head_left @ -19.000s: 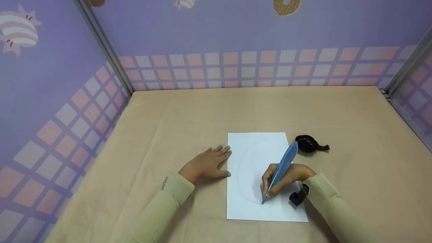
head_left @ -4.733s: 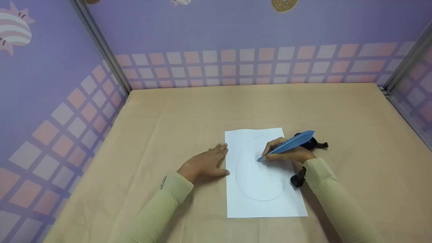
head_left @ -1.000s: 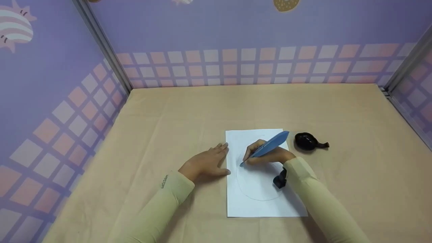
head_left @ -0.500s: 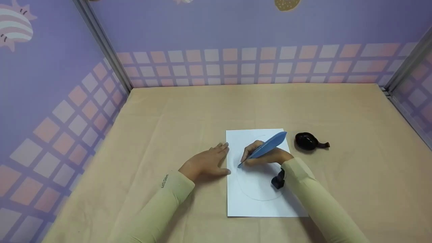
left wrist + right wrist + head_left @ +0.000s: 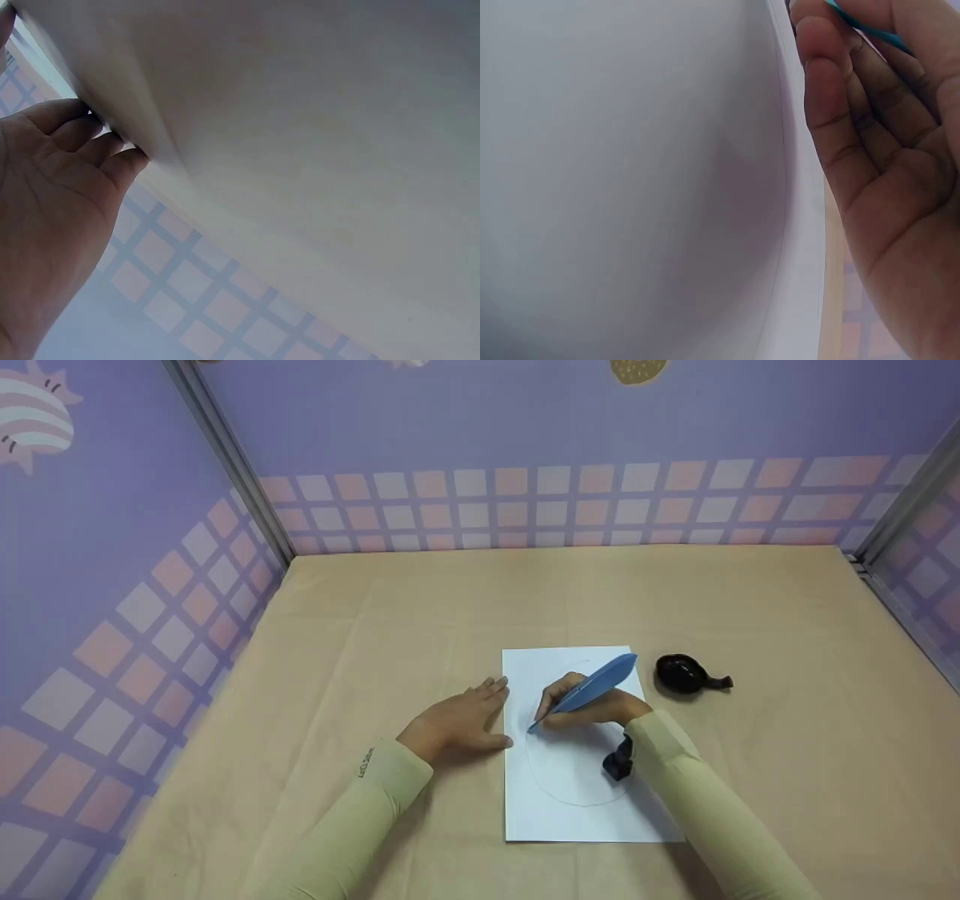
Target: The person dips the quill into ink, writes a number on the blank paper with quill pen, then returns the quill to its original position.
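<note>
A white sheet of paper [image 5: 585, 826] lies on the cloth-covered table, with a thin curved pencil-like line [image 5: 574, 804] on it. My right hand [image 5: 609, 708] pinches a blue feather-shaped pen [image 5: 601, 682], its tip down at the left part of the curve. In the right wrist view, a sliver of the pen [image 5: 885, 35] shows between the fingers; its tip is out of sight there. With fingers spread, my left hand [image 5: 456, 726] rests flat, fingertips and thumb at the paper's left edge. The right hand and sleeve cover part of the curve.
Right of the paper sits a small glossy black dish-like object [image 5: 681, 674] with a short stem. A black wrist camera [image 5: 619, 761] hangs under the right cuff above the paper. Patterned purple wall panels [image 5: 480, 427] border the table at the back and sides.
Since the oldest frame, the line has grown from a left arc round the bottom and up the right side. The right hand has moved up, then left; the left hand stays at the edge.
</note>
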The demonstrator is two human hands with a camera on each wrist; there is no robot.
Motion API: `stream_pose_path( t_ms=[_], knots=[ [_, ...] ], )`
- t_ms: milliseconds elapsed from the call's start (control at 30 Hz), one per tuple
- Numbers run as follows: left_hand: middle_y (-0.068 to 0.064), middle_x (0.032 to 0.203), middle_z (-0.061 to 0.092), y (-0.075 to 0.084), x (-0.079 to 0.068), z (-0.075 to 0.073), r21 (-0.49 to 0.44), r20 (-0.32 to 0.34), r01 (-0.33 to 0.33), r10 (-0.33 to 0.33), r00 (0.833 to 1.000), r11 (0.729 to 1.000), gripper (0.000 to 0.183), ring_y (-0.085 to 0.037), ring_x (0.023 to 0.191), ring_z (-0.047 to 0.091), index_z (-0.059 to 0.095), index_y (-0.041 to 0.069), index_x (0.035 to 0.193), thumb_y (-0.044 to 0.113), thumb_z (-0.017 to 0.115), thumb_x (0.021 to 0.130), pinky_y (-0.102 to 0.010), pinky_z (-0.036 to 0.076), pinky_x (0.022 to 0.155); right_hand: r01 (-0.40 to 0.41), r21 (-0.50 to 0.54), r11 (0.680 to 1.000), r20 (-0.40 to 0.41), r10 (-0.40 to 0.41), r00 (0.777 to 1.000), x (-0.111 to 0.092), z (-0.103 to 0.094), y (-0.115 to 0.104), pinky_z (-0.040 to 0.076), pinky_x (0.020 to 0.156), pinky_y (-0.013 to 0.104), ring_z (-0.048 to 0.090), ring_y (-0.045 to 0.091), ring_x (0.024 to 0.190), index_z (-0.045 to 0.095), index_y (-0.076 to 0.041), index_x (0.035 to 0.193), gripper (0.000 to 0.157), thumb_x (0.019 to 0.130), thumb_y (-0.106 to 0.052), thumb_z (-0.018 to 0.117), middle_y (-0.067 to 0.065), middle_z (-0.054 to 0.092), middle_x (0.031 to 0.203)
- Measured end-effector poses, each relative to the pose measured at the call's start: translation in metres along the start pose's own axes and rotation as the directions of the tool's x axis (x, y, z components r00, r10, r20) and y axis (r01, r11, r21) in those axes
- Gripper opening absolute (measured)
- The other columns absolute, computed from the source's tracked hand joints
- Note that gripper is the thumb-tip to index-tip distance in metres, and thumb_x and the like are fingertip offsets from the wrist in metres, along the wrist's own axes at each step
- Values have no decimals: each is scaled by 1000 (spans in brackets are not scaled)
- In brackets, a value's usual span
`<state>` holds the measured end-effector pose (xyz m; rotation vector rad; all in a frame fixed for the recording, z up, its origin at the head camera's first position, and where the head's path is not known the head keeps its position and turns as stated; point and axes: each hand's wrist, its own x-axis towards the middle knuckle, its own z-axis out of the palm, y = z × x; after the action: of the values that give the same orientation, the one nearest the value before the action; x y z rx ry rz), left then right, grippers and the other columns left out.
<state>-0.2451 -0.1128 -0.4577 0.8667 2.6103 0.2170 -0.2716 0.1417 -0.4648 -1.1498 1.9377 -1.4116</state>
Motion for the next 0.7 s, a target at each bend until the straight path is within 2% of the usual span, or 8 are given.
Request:
stream_pose_path(
  t_ms=[200,400,700],
  knots=[
    [-4,163,7,0,2,-1,8,4,5,-5,1000,1000,88,-21,151,5,16,7,155,58,50,92,-39,15,122,-9,2,1000,-3,9,1000,0,0,-1,49,80,16,65,7,85,69,13,93,15,83,1,68,33,66,94],
    [-4,163,8,0,2,-1,7,1,5,-5,1000,1000,86,-22,151,6,18,7,154,56,51,92,-39,15,122,42,-7,999,15,-42,999,1,0,2,48,78,16,61,1,83,67,15,93,13,84,7,64,34,65,92],
    [-4,163,9,-1,3,0,8,-4,1,-1,1000,1000,86,-22,151,7,18,7,154,56,51,92,-39,16,122,45,-18,999,26,-45,999,2,-1,1,47,79,16,60,3,82,67,14,93,12,84,6,64,35,64,91]
  ],
)
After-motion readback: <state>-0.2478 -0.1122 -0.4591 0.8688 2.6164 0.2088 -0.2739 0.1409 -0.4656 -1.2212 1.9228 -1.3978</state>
